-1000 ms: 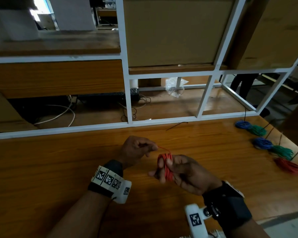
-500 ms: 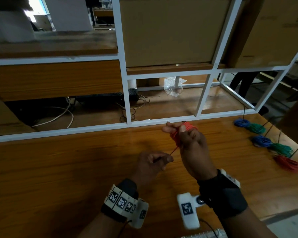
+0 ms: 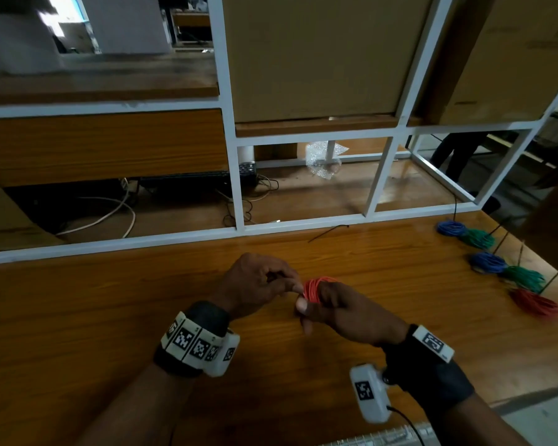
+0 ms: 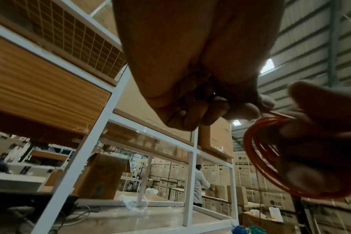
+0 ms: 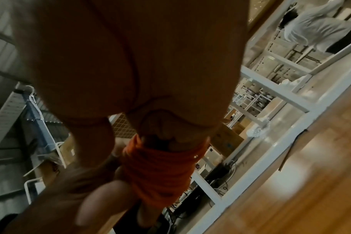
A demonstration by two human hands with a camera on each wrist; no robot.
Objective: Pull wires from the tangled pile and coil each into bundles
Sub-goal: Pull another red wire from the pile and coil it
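A coil of red wire (image 3: 314,289) is wound round the fingers of my right hand (image 3: 334,305), just above the wooden table (image 3: 78,317) near its middle. In the left wrist view the red wire coil (image 4: 256,155) hangs as several loops at the right; in the right wrist view the red wire coil (image 5: 160,171) wraps my fingers. My left hand (image 3: 261,284) sits right beside the coil and pinches the wire's loose end (image 4: 270,113) between thumb and forefinger. No tangled pile is in view.
Finished bundles lie at the table's right edge: blue (image 3: 451,227), green (image 3: 479,238), blue (image 3: 488,262), green (image 3: 524,277) and red (image 3: 533,302). A white frame (image 3: 239,230) borders the far side. A thin dark wire (image 3: 327,231) lies near it.
My right hand with the red coil has come back from near the frame toward me. My left hand has moved forward and up to the coil, so the stretched end is now short.
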